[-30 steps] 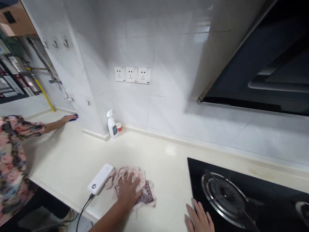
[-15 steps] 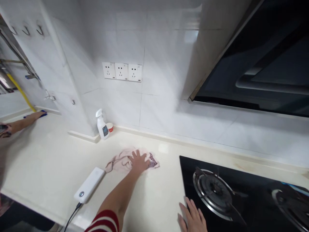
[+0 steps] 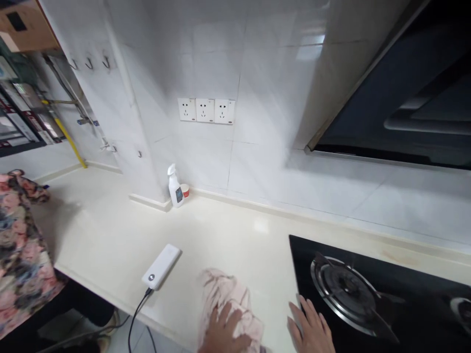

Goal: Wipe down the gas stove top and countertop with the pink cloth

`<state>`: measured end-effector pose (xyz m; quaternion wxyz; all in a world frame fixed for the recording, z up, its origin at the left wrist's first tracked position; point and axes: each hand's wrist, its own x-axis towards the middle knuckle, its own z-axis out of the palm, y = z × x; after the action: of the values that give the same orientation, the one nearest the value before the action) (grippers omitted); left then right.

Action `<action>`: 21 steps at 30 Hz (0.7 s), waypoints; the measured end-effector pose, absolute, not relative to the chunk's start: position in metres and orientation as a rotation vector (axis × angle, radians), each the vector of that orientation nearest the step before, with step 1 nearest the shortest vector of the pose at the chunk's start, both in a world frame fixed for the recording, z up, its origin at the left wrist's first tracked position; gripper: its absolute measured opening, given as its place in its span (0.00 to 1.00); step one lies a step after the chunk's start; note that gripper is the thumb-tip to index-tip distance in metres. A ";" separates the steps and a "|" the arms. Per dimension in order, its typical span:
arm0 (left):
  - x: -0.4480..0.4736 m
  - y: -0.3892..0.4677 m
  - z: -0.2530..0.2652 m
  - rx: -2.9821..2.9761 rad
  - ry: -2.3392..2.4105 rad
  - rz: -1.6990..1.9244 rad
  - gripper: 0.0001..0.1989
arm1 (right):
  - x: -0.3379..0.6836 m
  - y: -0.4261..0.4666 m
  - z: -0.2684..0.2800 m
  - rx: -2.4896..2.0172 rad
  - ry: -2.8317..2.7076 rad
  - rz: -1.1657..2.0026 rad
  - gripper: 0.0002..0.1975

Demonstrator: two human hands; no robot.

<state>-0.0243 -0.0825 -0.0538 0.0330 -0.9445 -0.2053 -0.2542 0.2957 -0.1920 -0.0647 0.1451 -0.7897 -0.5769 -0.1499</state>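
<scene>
A pale pink cloth (image 3: 227,289) lies bunched on the cream countertop (image 3: 253,260) near its front edge. My left hand (image 3: 226,331) rests on top of it, fingers spread and pressing down. At the front left corner of the black gas stove (image 3: 300,267), my right hand (image 3: 312,328) lies flat with fingers apart, holding nothing. A white power bank (image 3: 162,267) with a black cable (image 3: 137,311) sits left of the cloth, apart from it.
A white spray bottle (image 3: 175,189) and a small red-and-white cup (image 3: 185,190) stand against the wall. The range hood (image 3: 401,113) overhangs the stove. At far left, a person in a floral top (image 3: 22,250) stands by the counter. Wall sockets (image 3: 206,111) sit above.
My left hand has drawn the cloth from mid-counter toward the front edge, bunching it. My right hand stays by the stove corner. The view has turned left, and the other person's hand is hidden.
</scene>
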 end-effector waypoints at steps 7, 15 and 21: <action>-0.118 -0.082 -0.055 -2.689 -0.860 -0.761 0.24 | 0.285 -0.192 -0.056 -2.301 -1.639 -0.360 0.25; -0.114 -0.064 -0.049 -2.679 -0.795 -0.767 0.22 | 0.286 -0.190 -0.053 -2.287 -1.661 -0.402 0.23; -0.106 -0.058 -0.050 -2.713 -0.734 -0.715 0.22 | 0.284 -0.189 -0.047 -2.263 -1.655 -0.435 0.22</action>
<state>-0.1057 -0.0578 -0.0501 0.1203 -0.9287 -0.2513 -0.2446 0.2844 -0.1887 -0.0474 0.1517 -0.7884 -0.5766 -0.1515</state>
